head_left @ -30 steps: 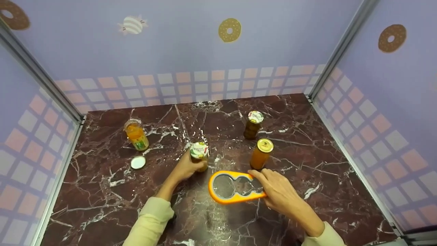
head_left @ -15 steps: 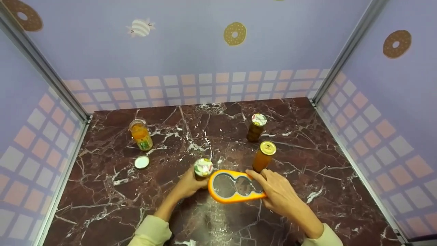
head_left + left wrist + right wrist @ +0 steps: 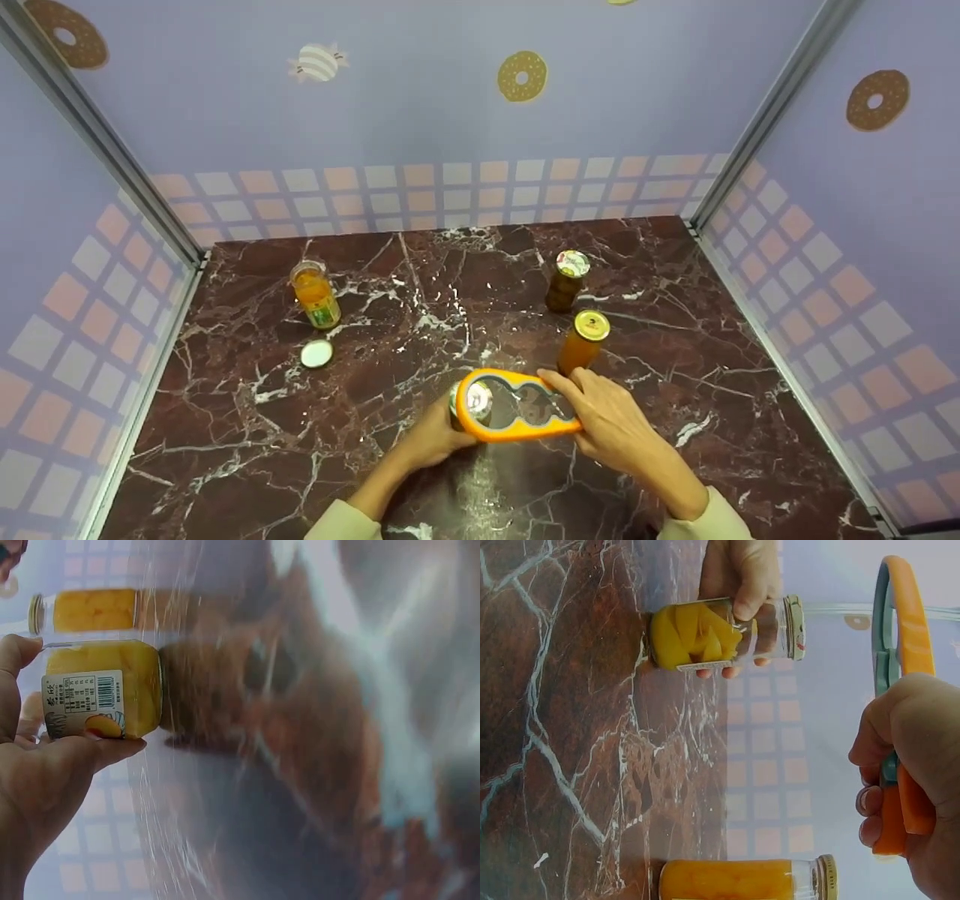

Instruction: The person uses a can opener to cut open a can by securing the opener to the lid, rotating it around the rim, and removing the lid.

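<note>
Covering the whole bottom of the head view is the big desk (image 3: 247, 442), dark red stone with white lines all over it. Purple walls with little squares and donut pictures stand around it.

The person's right hand (image 3: 611, 424) is near the front middle of the desk. Its fingers (image 3: 877, 802) are curled tight around the handle of an orange opener (image 3: 514, 407) with round holes in it. The opener is held flat in the air, above the desk. Its biggest hole sits right over the lid of a jar of yellow fruit (image 3: 101, 690), and the lid shows through the hole.

The person's left hand (image 3: 435, 439) holds that jar of yellow fruit. Its fingers (image 3: 739, 570) wrap around the glass, and the thumb presses the other side. The jar stands upright on the desk, just left of the right hand.

An orange jar with a gold lid (image 3: 583, 341) stands just behind the right hand. A dark jar with a colourful lid (image 3: 566, 280) stands a bit farther back. Far to the left, an open jar of orange stuff (image 3: 315, 293) stands by itself. A small white lid (image 3: 316, 353) lies flat on the desk near it.
</note>
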Tool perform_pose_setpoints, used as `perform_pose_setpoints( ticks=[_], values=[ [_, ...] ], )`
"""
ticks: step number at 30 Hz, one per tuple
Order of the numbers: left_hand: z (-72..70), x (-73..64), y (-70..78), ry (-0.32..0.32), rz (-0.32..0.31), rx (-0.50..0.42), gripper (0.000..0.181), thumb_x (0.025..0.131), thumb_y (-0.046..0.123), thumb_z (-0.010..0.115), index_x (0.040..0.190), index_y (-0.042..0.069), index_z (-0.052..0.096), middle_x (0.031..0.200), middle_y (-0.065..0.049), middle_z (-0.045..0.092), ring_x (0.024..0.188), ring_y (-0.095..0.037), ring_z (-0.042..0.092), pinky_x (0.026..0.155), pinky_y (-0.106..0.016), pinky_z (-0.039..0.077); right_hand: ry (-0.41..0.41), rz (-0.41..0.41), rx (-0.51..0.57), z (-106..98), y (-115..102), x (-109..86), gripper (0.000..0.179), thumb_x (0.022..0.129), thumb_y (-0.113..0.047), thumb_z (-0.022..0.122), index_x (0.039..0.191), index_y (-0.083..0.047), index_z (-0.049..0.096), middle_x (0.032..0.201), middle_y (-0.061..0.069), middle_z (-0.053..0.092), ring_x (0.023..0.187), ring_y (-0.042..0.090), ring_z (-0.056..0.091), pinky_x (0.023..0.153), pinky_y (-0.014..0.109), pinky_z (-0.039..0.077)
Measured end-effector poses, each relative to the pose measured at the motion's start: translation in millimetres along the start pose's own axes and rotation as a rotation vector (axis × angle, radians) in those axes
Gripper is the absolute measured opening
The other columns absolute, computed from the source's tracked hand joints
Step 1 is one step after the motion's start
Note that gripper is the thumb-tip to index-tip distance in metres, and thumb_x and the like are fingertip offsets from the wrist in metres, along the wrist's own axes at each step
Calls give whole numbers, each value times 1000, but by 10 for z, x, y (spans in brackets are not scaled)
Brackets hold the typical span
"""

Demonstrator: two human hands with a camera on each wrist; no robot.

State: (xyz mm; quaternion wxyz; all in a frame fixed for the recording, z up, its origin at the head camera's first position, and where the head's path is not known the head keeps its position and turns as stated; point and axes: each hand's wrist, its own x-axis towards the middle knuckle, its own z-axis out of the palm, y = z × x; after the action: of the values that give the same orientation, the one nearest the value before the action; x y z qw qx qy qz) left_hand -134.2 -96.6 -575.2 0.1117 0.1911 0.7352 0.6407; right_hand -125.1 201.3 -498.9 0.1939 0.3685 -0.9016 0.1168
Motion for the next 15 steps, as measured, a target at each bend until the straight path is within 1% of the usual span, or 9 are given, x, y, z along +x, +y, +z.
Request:
perform_pose_setpoints(
  ticks=[2, 5, 7, 10, 12, 13, 14, 15],
  values=[
    [54, -30, 8, -23, 27, -1, 83, 72, -10, 74, 148, -7, 42, 136, -18, 59, 123, -27, 57, 112, -34, 42, -7, 3, 0, -4, -13, 11, 92, 61, 1, 79, 147, -18, 54, 90, 0, 45, 70, 16, 41, 58, 32, 41],
    [126, -54, 8, -59, 79, -41, 80, 73, -11, 71, 147, -9, 42, 134, -20, 60, 120, -24, 58, 110, -30, 44, -21, 7, -1, -7, -31, 21, 90, 63, -2, 80, 147, -20, 53, 91, 0, 46, 71, 17, 43, 60, 34, 43],
    [165, -60, 5, -80, 116, -76, 75, 74, -12, 69, 144, -9, 44, 132, -25, 60, 118, -24, 59, 108, -30, 45, -31, 7, -2, -5, -40, 26, 91, 64, -3, 81, 148, -21, 52, 92, 0, 46, 72, 18, 44, 61, 34, 44],
    [222, -60, 12, -104, 156, -117, 68, 75, -13, 67, 140, -9, 48, 131, -29, 60, 117, -24, 60, 108, -31, 46, -39, 2, -6, 8, -48, 25, 91, 64, -6, 83, 148, -21, 52, 93, 0, 47, 73, 18, 45, 62, 35, 45],
    [263, -63, 27, -114, 162, -134, 64, 76, -12, 67, 138, -8, 51, 130, -28, 60, 116, -22, 60, 108, -31, 46, -42, -4, -9, 20, -50, 20, 90, 65, -8, 85, 148, -20, 53, 94, 0, 47, 73, 19, 45, 62, 36, 46],
    [287, -63, 37, -115, 158, -130, 62, 77, -11, 68, 137, -7, 52, 130, -26, 61, 116, -20, 60, 108, -30, 46, -43, -8, -10, 26, -51, 16, 88, 65, -10, 85, 147, -20, 53, 94, 1, 47, 73, 19, 45, 62, 36, 46],
    [312, -63, 48, -115, 149, -129, 61, 78, -10, 69, 136, -7, 52, 129, -23, 62, 115, -18, 60, 107, -29, 46, -47, -10, -12, 32, -52, 14, 88, 66, -10, 85, 147, -20, 54, 94, 1, 47, 73, 19, 45, 62, 36, 45],
    [339, -63, 55, -122, 131, -163, 61, 78, -10, 69, 136, -8, 51, 129, -23, 61, 116, -17, 60, 107, -28, 46, -53, -12, -13, 37, -53, 14, 88, 66, -11, 86, 147, -20, 53, 94, 1, 47, 73, 19, 44, 62, 36, 46]
  ],
)
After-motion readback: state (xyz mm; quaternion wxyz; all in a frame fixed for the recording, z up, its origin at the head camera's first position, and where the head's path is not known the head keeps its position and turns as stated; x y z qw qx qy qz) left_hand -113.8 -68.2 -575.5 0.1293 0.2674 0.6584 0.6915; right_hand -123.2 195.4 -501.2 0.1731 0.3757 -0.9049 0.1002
